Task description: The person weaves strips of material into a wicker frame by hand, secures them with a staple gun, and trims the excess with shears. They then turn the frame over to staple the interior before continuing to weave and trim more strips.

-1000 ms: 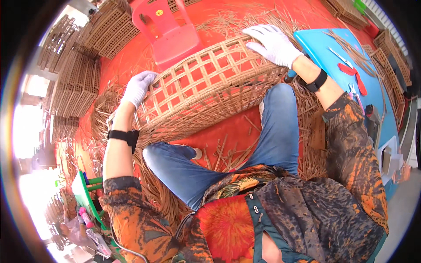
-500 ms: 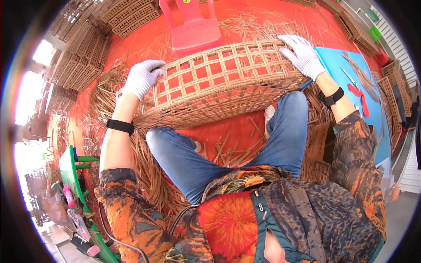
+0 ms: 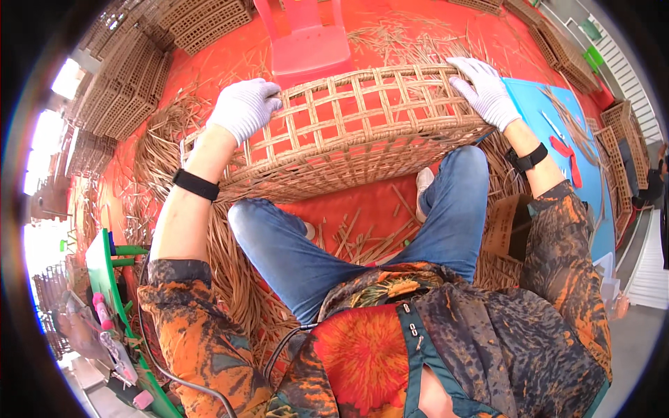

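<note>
Honestly, I judge this woven basket (image 3: 348, 143) to be light for its length – it is all thin brown strips with squarish gaps, and the red floor (image 3: 376, 200) shows through the weave. It sits tilted crosswise in front of me, just beyond my knees (image 3: 252, 219), with loose strips (image 3: 233, 261) around its left end and the blue worktop (image 3: 533, 111) beyond its right; whether its lower side rests on the floor or leans on my legs I cannot tell. The gloved fingers of my left hand (image 3: 244, 111) are curled over the far rim toward the left end, thumb tucked beside them, while my right hand (image 3: 486, 96) clasps the upper right corner, thumb set apart from the long fingers and the edge between; how hard either one squeezes doesn't show. I would expect the rim and the thicker band along the near edge to be stiff, and the latticed sides to give a little if pushed mid-panel. So the bound edges and corners are where to take hold, one hand toward each end – a single grip would likely let it swing. The strips look smooth and might slide under cloth, though a fingertip hooked through a gap should stop that. As a whole it seems hardly fragile, only the single strands, which could bend if I hauled on one alone
</note>
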### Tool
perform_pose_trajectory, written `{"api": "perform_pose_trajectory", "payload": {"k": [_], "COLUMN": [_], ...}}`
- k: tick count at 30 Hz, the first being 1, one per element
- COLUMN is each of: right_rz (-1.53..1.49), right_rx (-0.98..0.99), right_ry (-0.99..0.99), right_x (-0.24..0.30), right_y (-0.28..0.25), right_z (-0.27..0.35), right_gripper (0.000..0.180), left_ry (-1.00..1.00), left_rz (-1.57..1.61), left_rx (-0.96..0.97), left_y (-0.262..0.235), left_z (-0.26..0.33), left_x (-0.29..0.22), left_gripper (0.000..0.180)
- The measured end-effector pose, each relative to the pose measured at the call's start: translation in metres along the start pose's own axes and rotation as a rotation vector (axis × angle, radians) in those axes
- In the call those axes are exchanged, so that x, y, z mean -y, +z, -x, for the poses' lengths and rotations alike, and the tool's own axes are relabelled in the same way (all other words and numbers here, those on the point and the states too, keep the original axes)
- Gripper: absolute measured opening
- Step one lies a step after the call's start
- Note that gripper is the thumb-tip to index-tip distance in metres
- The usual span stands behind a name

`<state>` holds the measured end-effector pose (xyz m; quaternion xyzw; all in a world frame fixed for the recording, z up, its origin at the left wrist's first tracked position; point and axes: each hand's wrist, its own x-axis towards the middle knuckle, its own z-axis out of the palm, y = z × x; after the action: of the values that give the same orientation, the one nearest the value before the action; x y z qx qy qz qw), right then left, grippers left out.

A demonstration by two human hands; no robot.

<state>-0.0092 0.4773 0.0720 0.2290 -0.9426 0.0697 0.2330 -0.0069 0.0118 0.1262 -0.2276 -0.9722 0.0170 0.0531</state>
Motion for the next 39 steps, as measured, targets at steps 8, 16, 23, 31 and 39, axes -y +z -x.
{"api": "perform_pose_trajectory", "payload": {"k": [8, 16, 23, 31, 39], "right_rz": [-0.016, -0.024, -0.046, -0.036, -0.018], "right_rx": [0.001, 0.031, 0.052, 0.041, -0.013], "right_ry": [-0.001, 0.022, 0.043, 0.026, 0.001], "right_x": [0.004, 0.005, 0.01, 0.006, 0.001], "right_y": [0.002, -0.008, -0.014, -0.011, -0.005], "right_z": [-0.003, -0.004, -0.005, -0.004, -0.002], "right_gripper": [0.043, 0.044, 0.044, 0.043, 0.042], "left_ry": [-0.079, -0.312, -0.309, -0.393, -0.306], "left_rz": [0.186, 0.387, 0.294, 0.478, 0.667], "left_rx": [0.126, 0.041, 0.011, 0.041, 0.181], "left_y": [-0.013, 0.0, -0.01, 0.003, -0.017], "left_z": [-0.002, 0.088, 0.099, 0.096, 0.088], "left_x": [0.01, 0.15, 0.12, 0.147, 0.143], "left_gripper": [0.029, 0.036, 0.04, 0.031, 0.041]}}
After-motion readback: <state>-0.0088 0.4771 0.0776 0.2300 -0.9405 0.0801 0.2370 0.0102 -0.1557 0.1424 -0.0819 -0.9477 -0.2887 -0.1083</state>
